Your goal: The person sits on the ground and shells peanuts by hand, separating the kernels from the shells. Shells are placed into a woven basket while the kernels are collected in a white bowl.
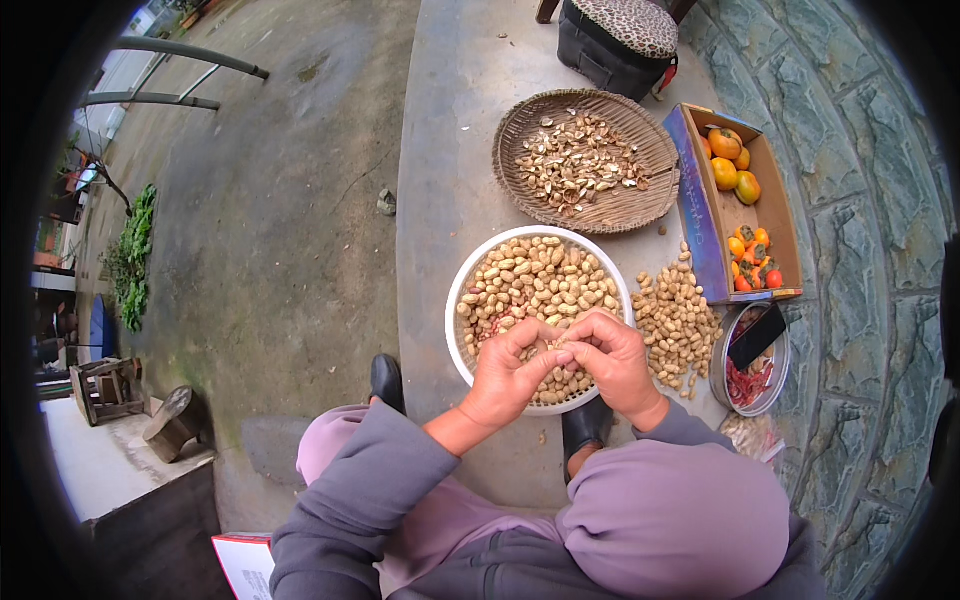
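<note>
My left hand [514, 367] and my right hand [609, 360] meet above a white plastic basket [459, 360]. Between their fingertips they pinch a peanut [556, 344], mostly covered by the fingers. Unshelled peanuts [540, 277] fill the basket, and a patch of reddish shelled kernels [491, 324] lies at its left side. Right of the basket, more unshelled peanuts [677, 322] are heaped on the concrete. Beyond the basket, a round woven bamboo tray [517, 191] holds broken peanut shells [581, 161].
A cardboard box [776, 202] with persimmons [724, 174] and smaller orange-red fruit stands by the stone wall [832, 247]. A phone [757, 335] rests across a metal bowl [780, 375]. Farther off is a leopard-print-topped stool [622, 26]. The concrete ledge [431, 187] has an edge on its left.
</note>
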The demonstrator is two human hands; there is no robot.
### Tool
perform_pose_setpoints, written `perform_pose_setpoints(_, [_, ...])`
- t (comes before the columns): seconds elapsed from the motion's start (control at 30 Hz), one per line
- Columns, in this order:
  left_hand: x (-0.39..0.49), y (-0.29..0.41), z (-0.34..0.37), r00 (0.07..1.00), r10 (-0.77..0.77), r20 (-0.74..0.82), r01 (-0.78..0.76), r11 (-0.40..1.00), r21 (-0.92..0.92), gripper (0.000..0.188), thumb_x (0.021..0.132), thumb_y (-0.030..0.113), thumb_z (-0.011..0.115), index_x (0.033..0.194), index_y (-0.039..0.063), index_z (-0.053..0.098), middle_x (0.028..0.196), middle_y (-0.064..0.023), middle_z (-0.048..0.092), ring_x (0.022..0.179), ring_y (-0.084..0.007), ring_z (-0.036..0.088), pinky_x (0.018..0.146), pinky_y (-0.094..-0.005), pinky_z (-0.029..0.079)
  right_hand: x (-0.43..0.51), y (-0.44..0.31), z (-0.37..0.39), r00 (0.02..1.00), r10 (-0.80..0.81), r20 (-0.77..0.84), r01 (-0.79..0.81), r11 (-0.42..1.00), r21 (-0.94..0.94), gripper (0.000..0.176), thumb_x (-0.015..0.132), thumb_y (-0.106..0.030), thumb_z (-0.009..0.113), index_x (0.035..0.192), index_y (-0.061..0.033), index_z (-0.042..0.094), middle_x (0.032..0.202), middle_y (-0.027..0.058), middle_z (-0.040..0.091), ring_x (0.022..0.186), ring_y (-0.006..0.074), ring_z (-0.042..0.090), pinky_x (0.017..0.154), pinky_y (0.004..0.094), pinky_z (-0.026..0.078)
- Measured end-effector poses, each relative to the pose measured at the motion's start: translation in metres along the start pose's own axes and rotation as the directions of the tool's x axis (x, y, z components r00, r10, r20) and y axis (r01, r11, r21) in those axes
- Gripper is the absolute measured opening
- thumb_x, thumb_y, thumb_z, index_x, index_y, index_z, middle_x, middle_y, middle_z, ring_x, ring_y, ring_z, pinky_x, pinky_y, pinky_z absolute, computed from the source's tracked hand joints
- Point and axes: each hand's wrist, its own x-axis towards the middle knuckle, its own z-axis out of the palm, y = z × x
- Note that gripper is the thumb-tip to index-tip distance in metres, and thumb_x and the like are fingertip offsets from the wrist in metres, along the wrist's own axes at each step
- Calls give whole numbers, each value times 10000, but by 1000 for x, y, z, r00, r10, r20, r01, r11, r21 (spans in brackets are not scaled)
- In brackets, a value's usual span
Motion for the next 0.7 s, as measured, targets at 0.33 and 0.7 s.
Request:
perform_pose_setpoints(0.33, [5, -10, -10, 984, -142, 108, 99, 938, 332, 171, 1016, 170, 544, 950, 33, 623, 729, 37, 522, 692, -42, 444, 603, -227, 406, -3, 14, -2, 984, 159, -82, -147, 979, 143, 62, 947, -27, 596, 941, 17, 640, 851, 48, 642, 735, 103, 631, 675, 232, 518])
perform_pose_setpoints(0.7, [0, -5, -5, 922, -298, 246, 354, 906, -233, 256, 1065, 241, 408, 1025, 44, 566, 637, 52, 338, 510, -53, 265, 455, -218, 245, -2, 31, -8, 934, 355, 37, -299, 720, 627, 64, 956, -41, 582, 975, -14, 637, 813, 38, 623, 721, 112, 589, 686, 235, 493])
